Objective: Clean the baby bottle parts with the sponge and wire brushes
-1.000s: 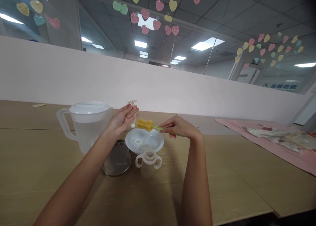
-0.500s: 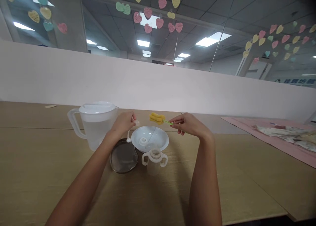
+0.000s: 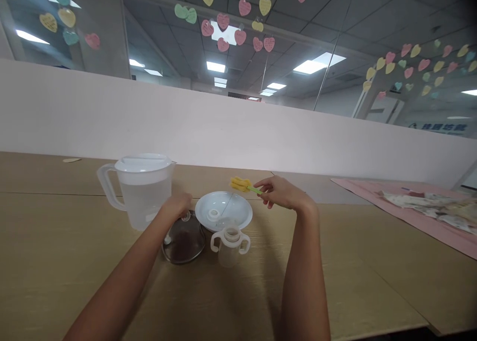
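Note:
My right hand (image 3: 280, 193) pinches the green handle of a small yellow sponge brush (image 3: 241, 184), held just above the far rim of a white bowl (image 3: 238, 208). My left hand (image 3: 176, 206) is closed low over the metal strainer (image 3: 184, 244), gripping a thin white straw piece whose round end (image 3: 167, 240) hangs by the strainer's left edge. A white ring (image 3: 213, 214) lies in the bowl. In front of the bowl stands a clear two-handled sippy cup (image 3: 230, 241).
A clear water pitcher (image 3: 139, 189) with a white lid stands left of my left hand. A pink cloth (image 3: 413, 214) with packets lies at the right. A white partition (image 3: 223, 132) backs the wooden table (image 3: 67, 261).
My left hand has dropped from in front of the pitcher down to the strainer, carrying the straw piece with it. The sponge brush drew away from the straw and stays over the bowl's far rim.

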`<state>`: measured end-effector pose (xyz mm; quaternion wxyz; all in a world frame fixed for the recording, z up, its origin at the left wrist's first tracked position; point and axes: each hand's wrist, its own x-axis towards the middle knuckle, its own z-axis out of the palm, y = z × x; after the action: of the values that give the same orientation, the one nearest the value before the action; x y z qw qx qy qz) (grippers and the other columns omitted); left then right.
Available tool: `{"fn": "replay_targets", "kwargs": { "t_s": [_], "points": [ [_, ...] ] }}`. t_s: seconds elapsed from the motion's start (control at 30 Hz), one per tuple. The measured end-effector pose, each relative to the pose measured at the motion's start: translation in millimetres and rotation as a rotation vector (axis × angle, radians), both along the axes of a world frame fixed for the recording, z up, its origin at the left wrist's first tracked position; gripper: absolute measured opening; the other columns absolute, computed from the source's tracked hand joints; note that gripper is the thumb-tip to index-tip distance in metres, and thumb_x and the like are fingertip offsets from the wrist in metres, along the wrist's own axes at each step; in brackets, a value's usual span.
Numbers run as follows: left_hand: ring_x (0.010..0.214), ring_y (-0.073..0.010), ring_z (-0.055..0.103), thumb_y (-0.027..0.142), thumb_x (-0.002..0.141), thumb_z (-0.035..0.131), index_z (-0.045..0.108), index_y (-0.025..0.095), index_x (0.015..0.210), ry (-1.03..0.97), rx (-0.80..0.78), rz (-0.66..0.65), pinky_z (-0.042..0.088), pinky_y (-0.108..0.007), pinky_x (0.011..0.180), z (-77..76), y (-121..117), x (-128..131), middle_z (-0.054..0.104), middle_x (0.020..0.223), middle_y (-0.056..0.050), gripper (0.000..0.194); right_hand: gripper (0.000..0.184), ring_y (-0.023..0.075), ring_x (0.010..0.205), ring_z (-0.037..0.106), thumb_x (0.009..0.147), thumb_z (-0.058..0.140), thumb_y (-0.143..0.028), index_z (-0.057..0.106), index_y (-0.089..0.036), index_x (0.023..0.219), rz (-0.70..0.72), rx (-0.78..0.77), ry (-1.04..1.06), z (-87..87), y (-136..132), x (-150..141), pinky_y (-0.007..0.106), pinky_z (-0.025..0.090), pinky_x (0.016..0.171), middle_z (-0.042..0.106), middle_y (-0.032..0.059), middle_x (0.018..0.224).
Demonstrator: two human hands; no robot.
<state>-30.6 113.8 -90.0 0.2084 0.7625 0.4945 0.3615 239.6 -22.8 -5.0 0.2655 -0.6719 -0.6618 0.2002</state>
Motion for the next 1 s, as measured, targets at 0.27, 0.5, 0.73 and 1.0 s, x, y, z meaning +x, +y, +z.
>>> {"fn": "replay_targets", "kwargs": {
  "t_s": [0.27,0.5,0.73,1.0],
  "points": [
    [0.080,-0.0308,0.063,0.023,0.063,0.057,0.060,0.015,0.052,0.506,0.049,-0.080,0.043,-0.038,0.073,21.6,-20,36,0.067,0.071,-0.018,0.014,0.050,0.0076,0.048,0.058,0.069,0.058,-0.002,0.053,-0.011,0.119,-0.031,-0.033,0.060,-1.7,4,2,0.019,0.048,0.052,0.068,0.0077,0.085],
    [0.080,-0.0240,0.062,0.039,0.068,0.060,0.069,0.019,0.077,0.627,0.051,-0.335,0.041,-0.027,0.065,1.1,-36,76,0.070,0.082,-0.009,0.023,0.053,0.0088,0.037,0.054,0.068,0.064,-0.011,0.053,-0.011,0.120,-0.062,-0.129,0.084,-2.3,0,0,0.020,0.045,0.037,0.069,0.0066,0.073],
    [0.086,-0.0233,0.062,0.039,0.071,0.057,0.066,0.020,0.096,0.489,0.087,-0.346,0.043,-0.027,0.071,25.0,-36,60,0.068,0.095,-0.007,0.033,0.047,0.0066,0.034,0.043,0.068,0.068,-0.029,0.058,-0.009,0.109,-0.127,-0.136,0.017,-1.1,1,3,0.018,0.029,0.032,0.056,-0.0015,0.047],
    [0.102,-0.0235,0.058,0.029,0.065,0.064,0.061,0.024,0.106,-0.089,0.044,-0.395,0.047,-0.030,0.081,59.8,-45,37,0.061,0.116,-0.006,0.042,0.039,0.0039,0.036,0.037,0.063,0.072,-0.040,0.065,-0.014,0.091,0.075,-0.019,0.027,5.9,-8,1,0.018,0.028,0.036,0.050,-0.0053,0.049]
  ]
}}
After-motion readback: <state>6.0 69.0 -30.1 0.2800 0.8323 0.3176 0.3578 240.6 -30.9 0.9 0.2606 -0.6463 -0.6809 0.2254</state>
